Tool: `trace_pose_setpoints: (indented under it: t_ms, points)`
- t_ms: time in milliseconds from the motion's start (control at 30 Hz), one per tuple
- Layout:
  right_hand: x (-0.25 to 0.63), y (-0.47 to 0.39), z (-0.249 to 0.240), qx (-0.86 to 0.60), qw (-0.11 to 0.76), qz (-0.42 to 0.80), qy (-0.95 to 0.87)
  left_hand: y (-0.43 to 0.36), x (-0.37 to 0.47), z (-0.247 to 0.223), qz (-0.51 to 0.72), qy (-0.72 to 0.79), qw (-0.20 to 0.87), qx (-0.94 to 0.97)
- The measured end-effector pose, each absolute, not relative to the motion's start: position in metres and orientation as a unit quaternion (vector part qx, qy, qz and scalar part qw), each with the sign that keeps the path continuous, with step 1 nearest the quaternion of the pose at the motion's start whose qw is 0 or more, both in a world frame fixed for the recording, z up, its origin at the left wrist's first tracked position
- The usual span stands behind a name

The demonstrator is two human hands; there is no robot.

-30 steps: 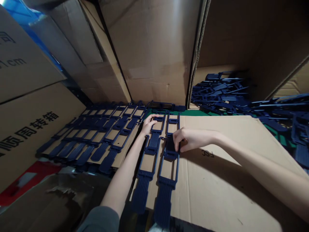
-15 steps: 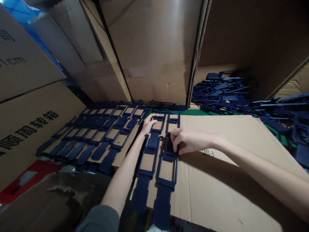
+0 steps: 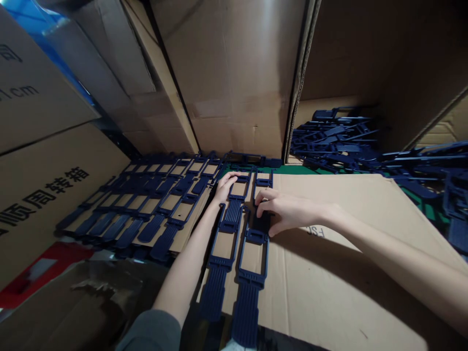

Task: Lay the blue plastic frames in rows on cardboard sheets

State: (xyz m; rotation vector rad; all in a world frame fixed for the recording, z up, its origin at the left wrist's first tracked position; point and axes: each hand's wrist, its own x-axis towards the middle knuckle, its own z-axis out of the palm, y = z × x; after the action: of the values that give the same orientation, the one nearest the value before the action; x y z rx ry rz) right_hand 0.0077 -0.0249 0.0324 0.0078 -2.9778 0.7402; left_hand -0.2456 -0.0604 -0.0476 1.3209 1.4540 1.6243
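Your right hand (image 3: pixel 287 209) is arching open over a blue frame (image 3: pixel 258 224), left hand (image 3: pixel 222 189) (grip unclear) touching another; sideways brushing is risking misalignment.

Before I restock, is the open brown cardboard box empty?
Not empty: jumbled dark-blue plastic frames lie heaped inside the brown cardboard box.

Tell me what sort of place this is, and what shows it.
Probably a packing or sorting spot in a workshop or warehouse: large cardboard boxes stand around, a loose heap of blue plastic parts lies at the right, and more are laid in rows on cardboard.
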Motion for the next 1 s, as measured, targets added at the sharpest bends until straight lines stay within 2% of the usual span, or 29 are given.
trace_pose_setpoints:
  t_ms: [467,1000]
  points:
    - [0.0063,-0.0305,0.0355,-0.017,0.002,0.258,-0.966,-0.0593,-0.2474,-0.0511,0.606,0.554,0.279,0.498]
    - [0.0055,-0.0305,0.0340,-0.011,0.011,0.255,-0.967,-0.0590,-0.2501,-0.0523,0.597,0.555,0.281,0.507]
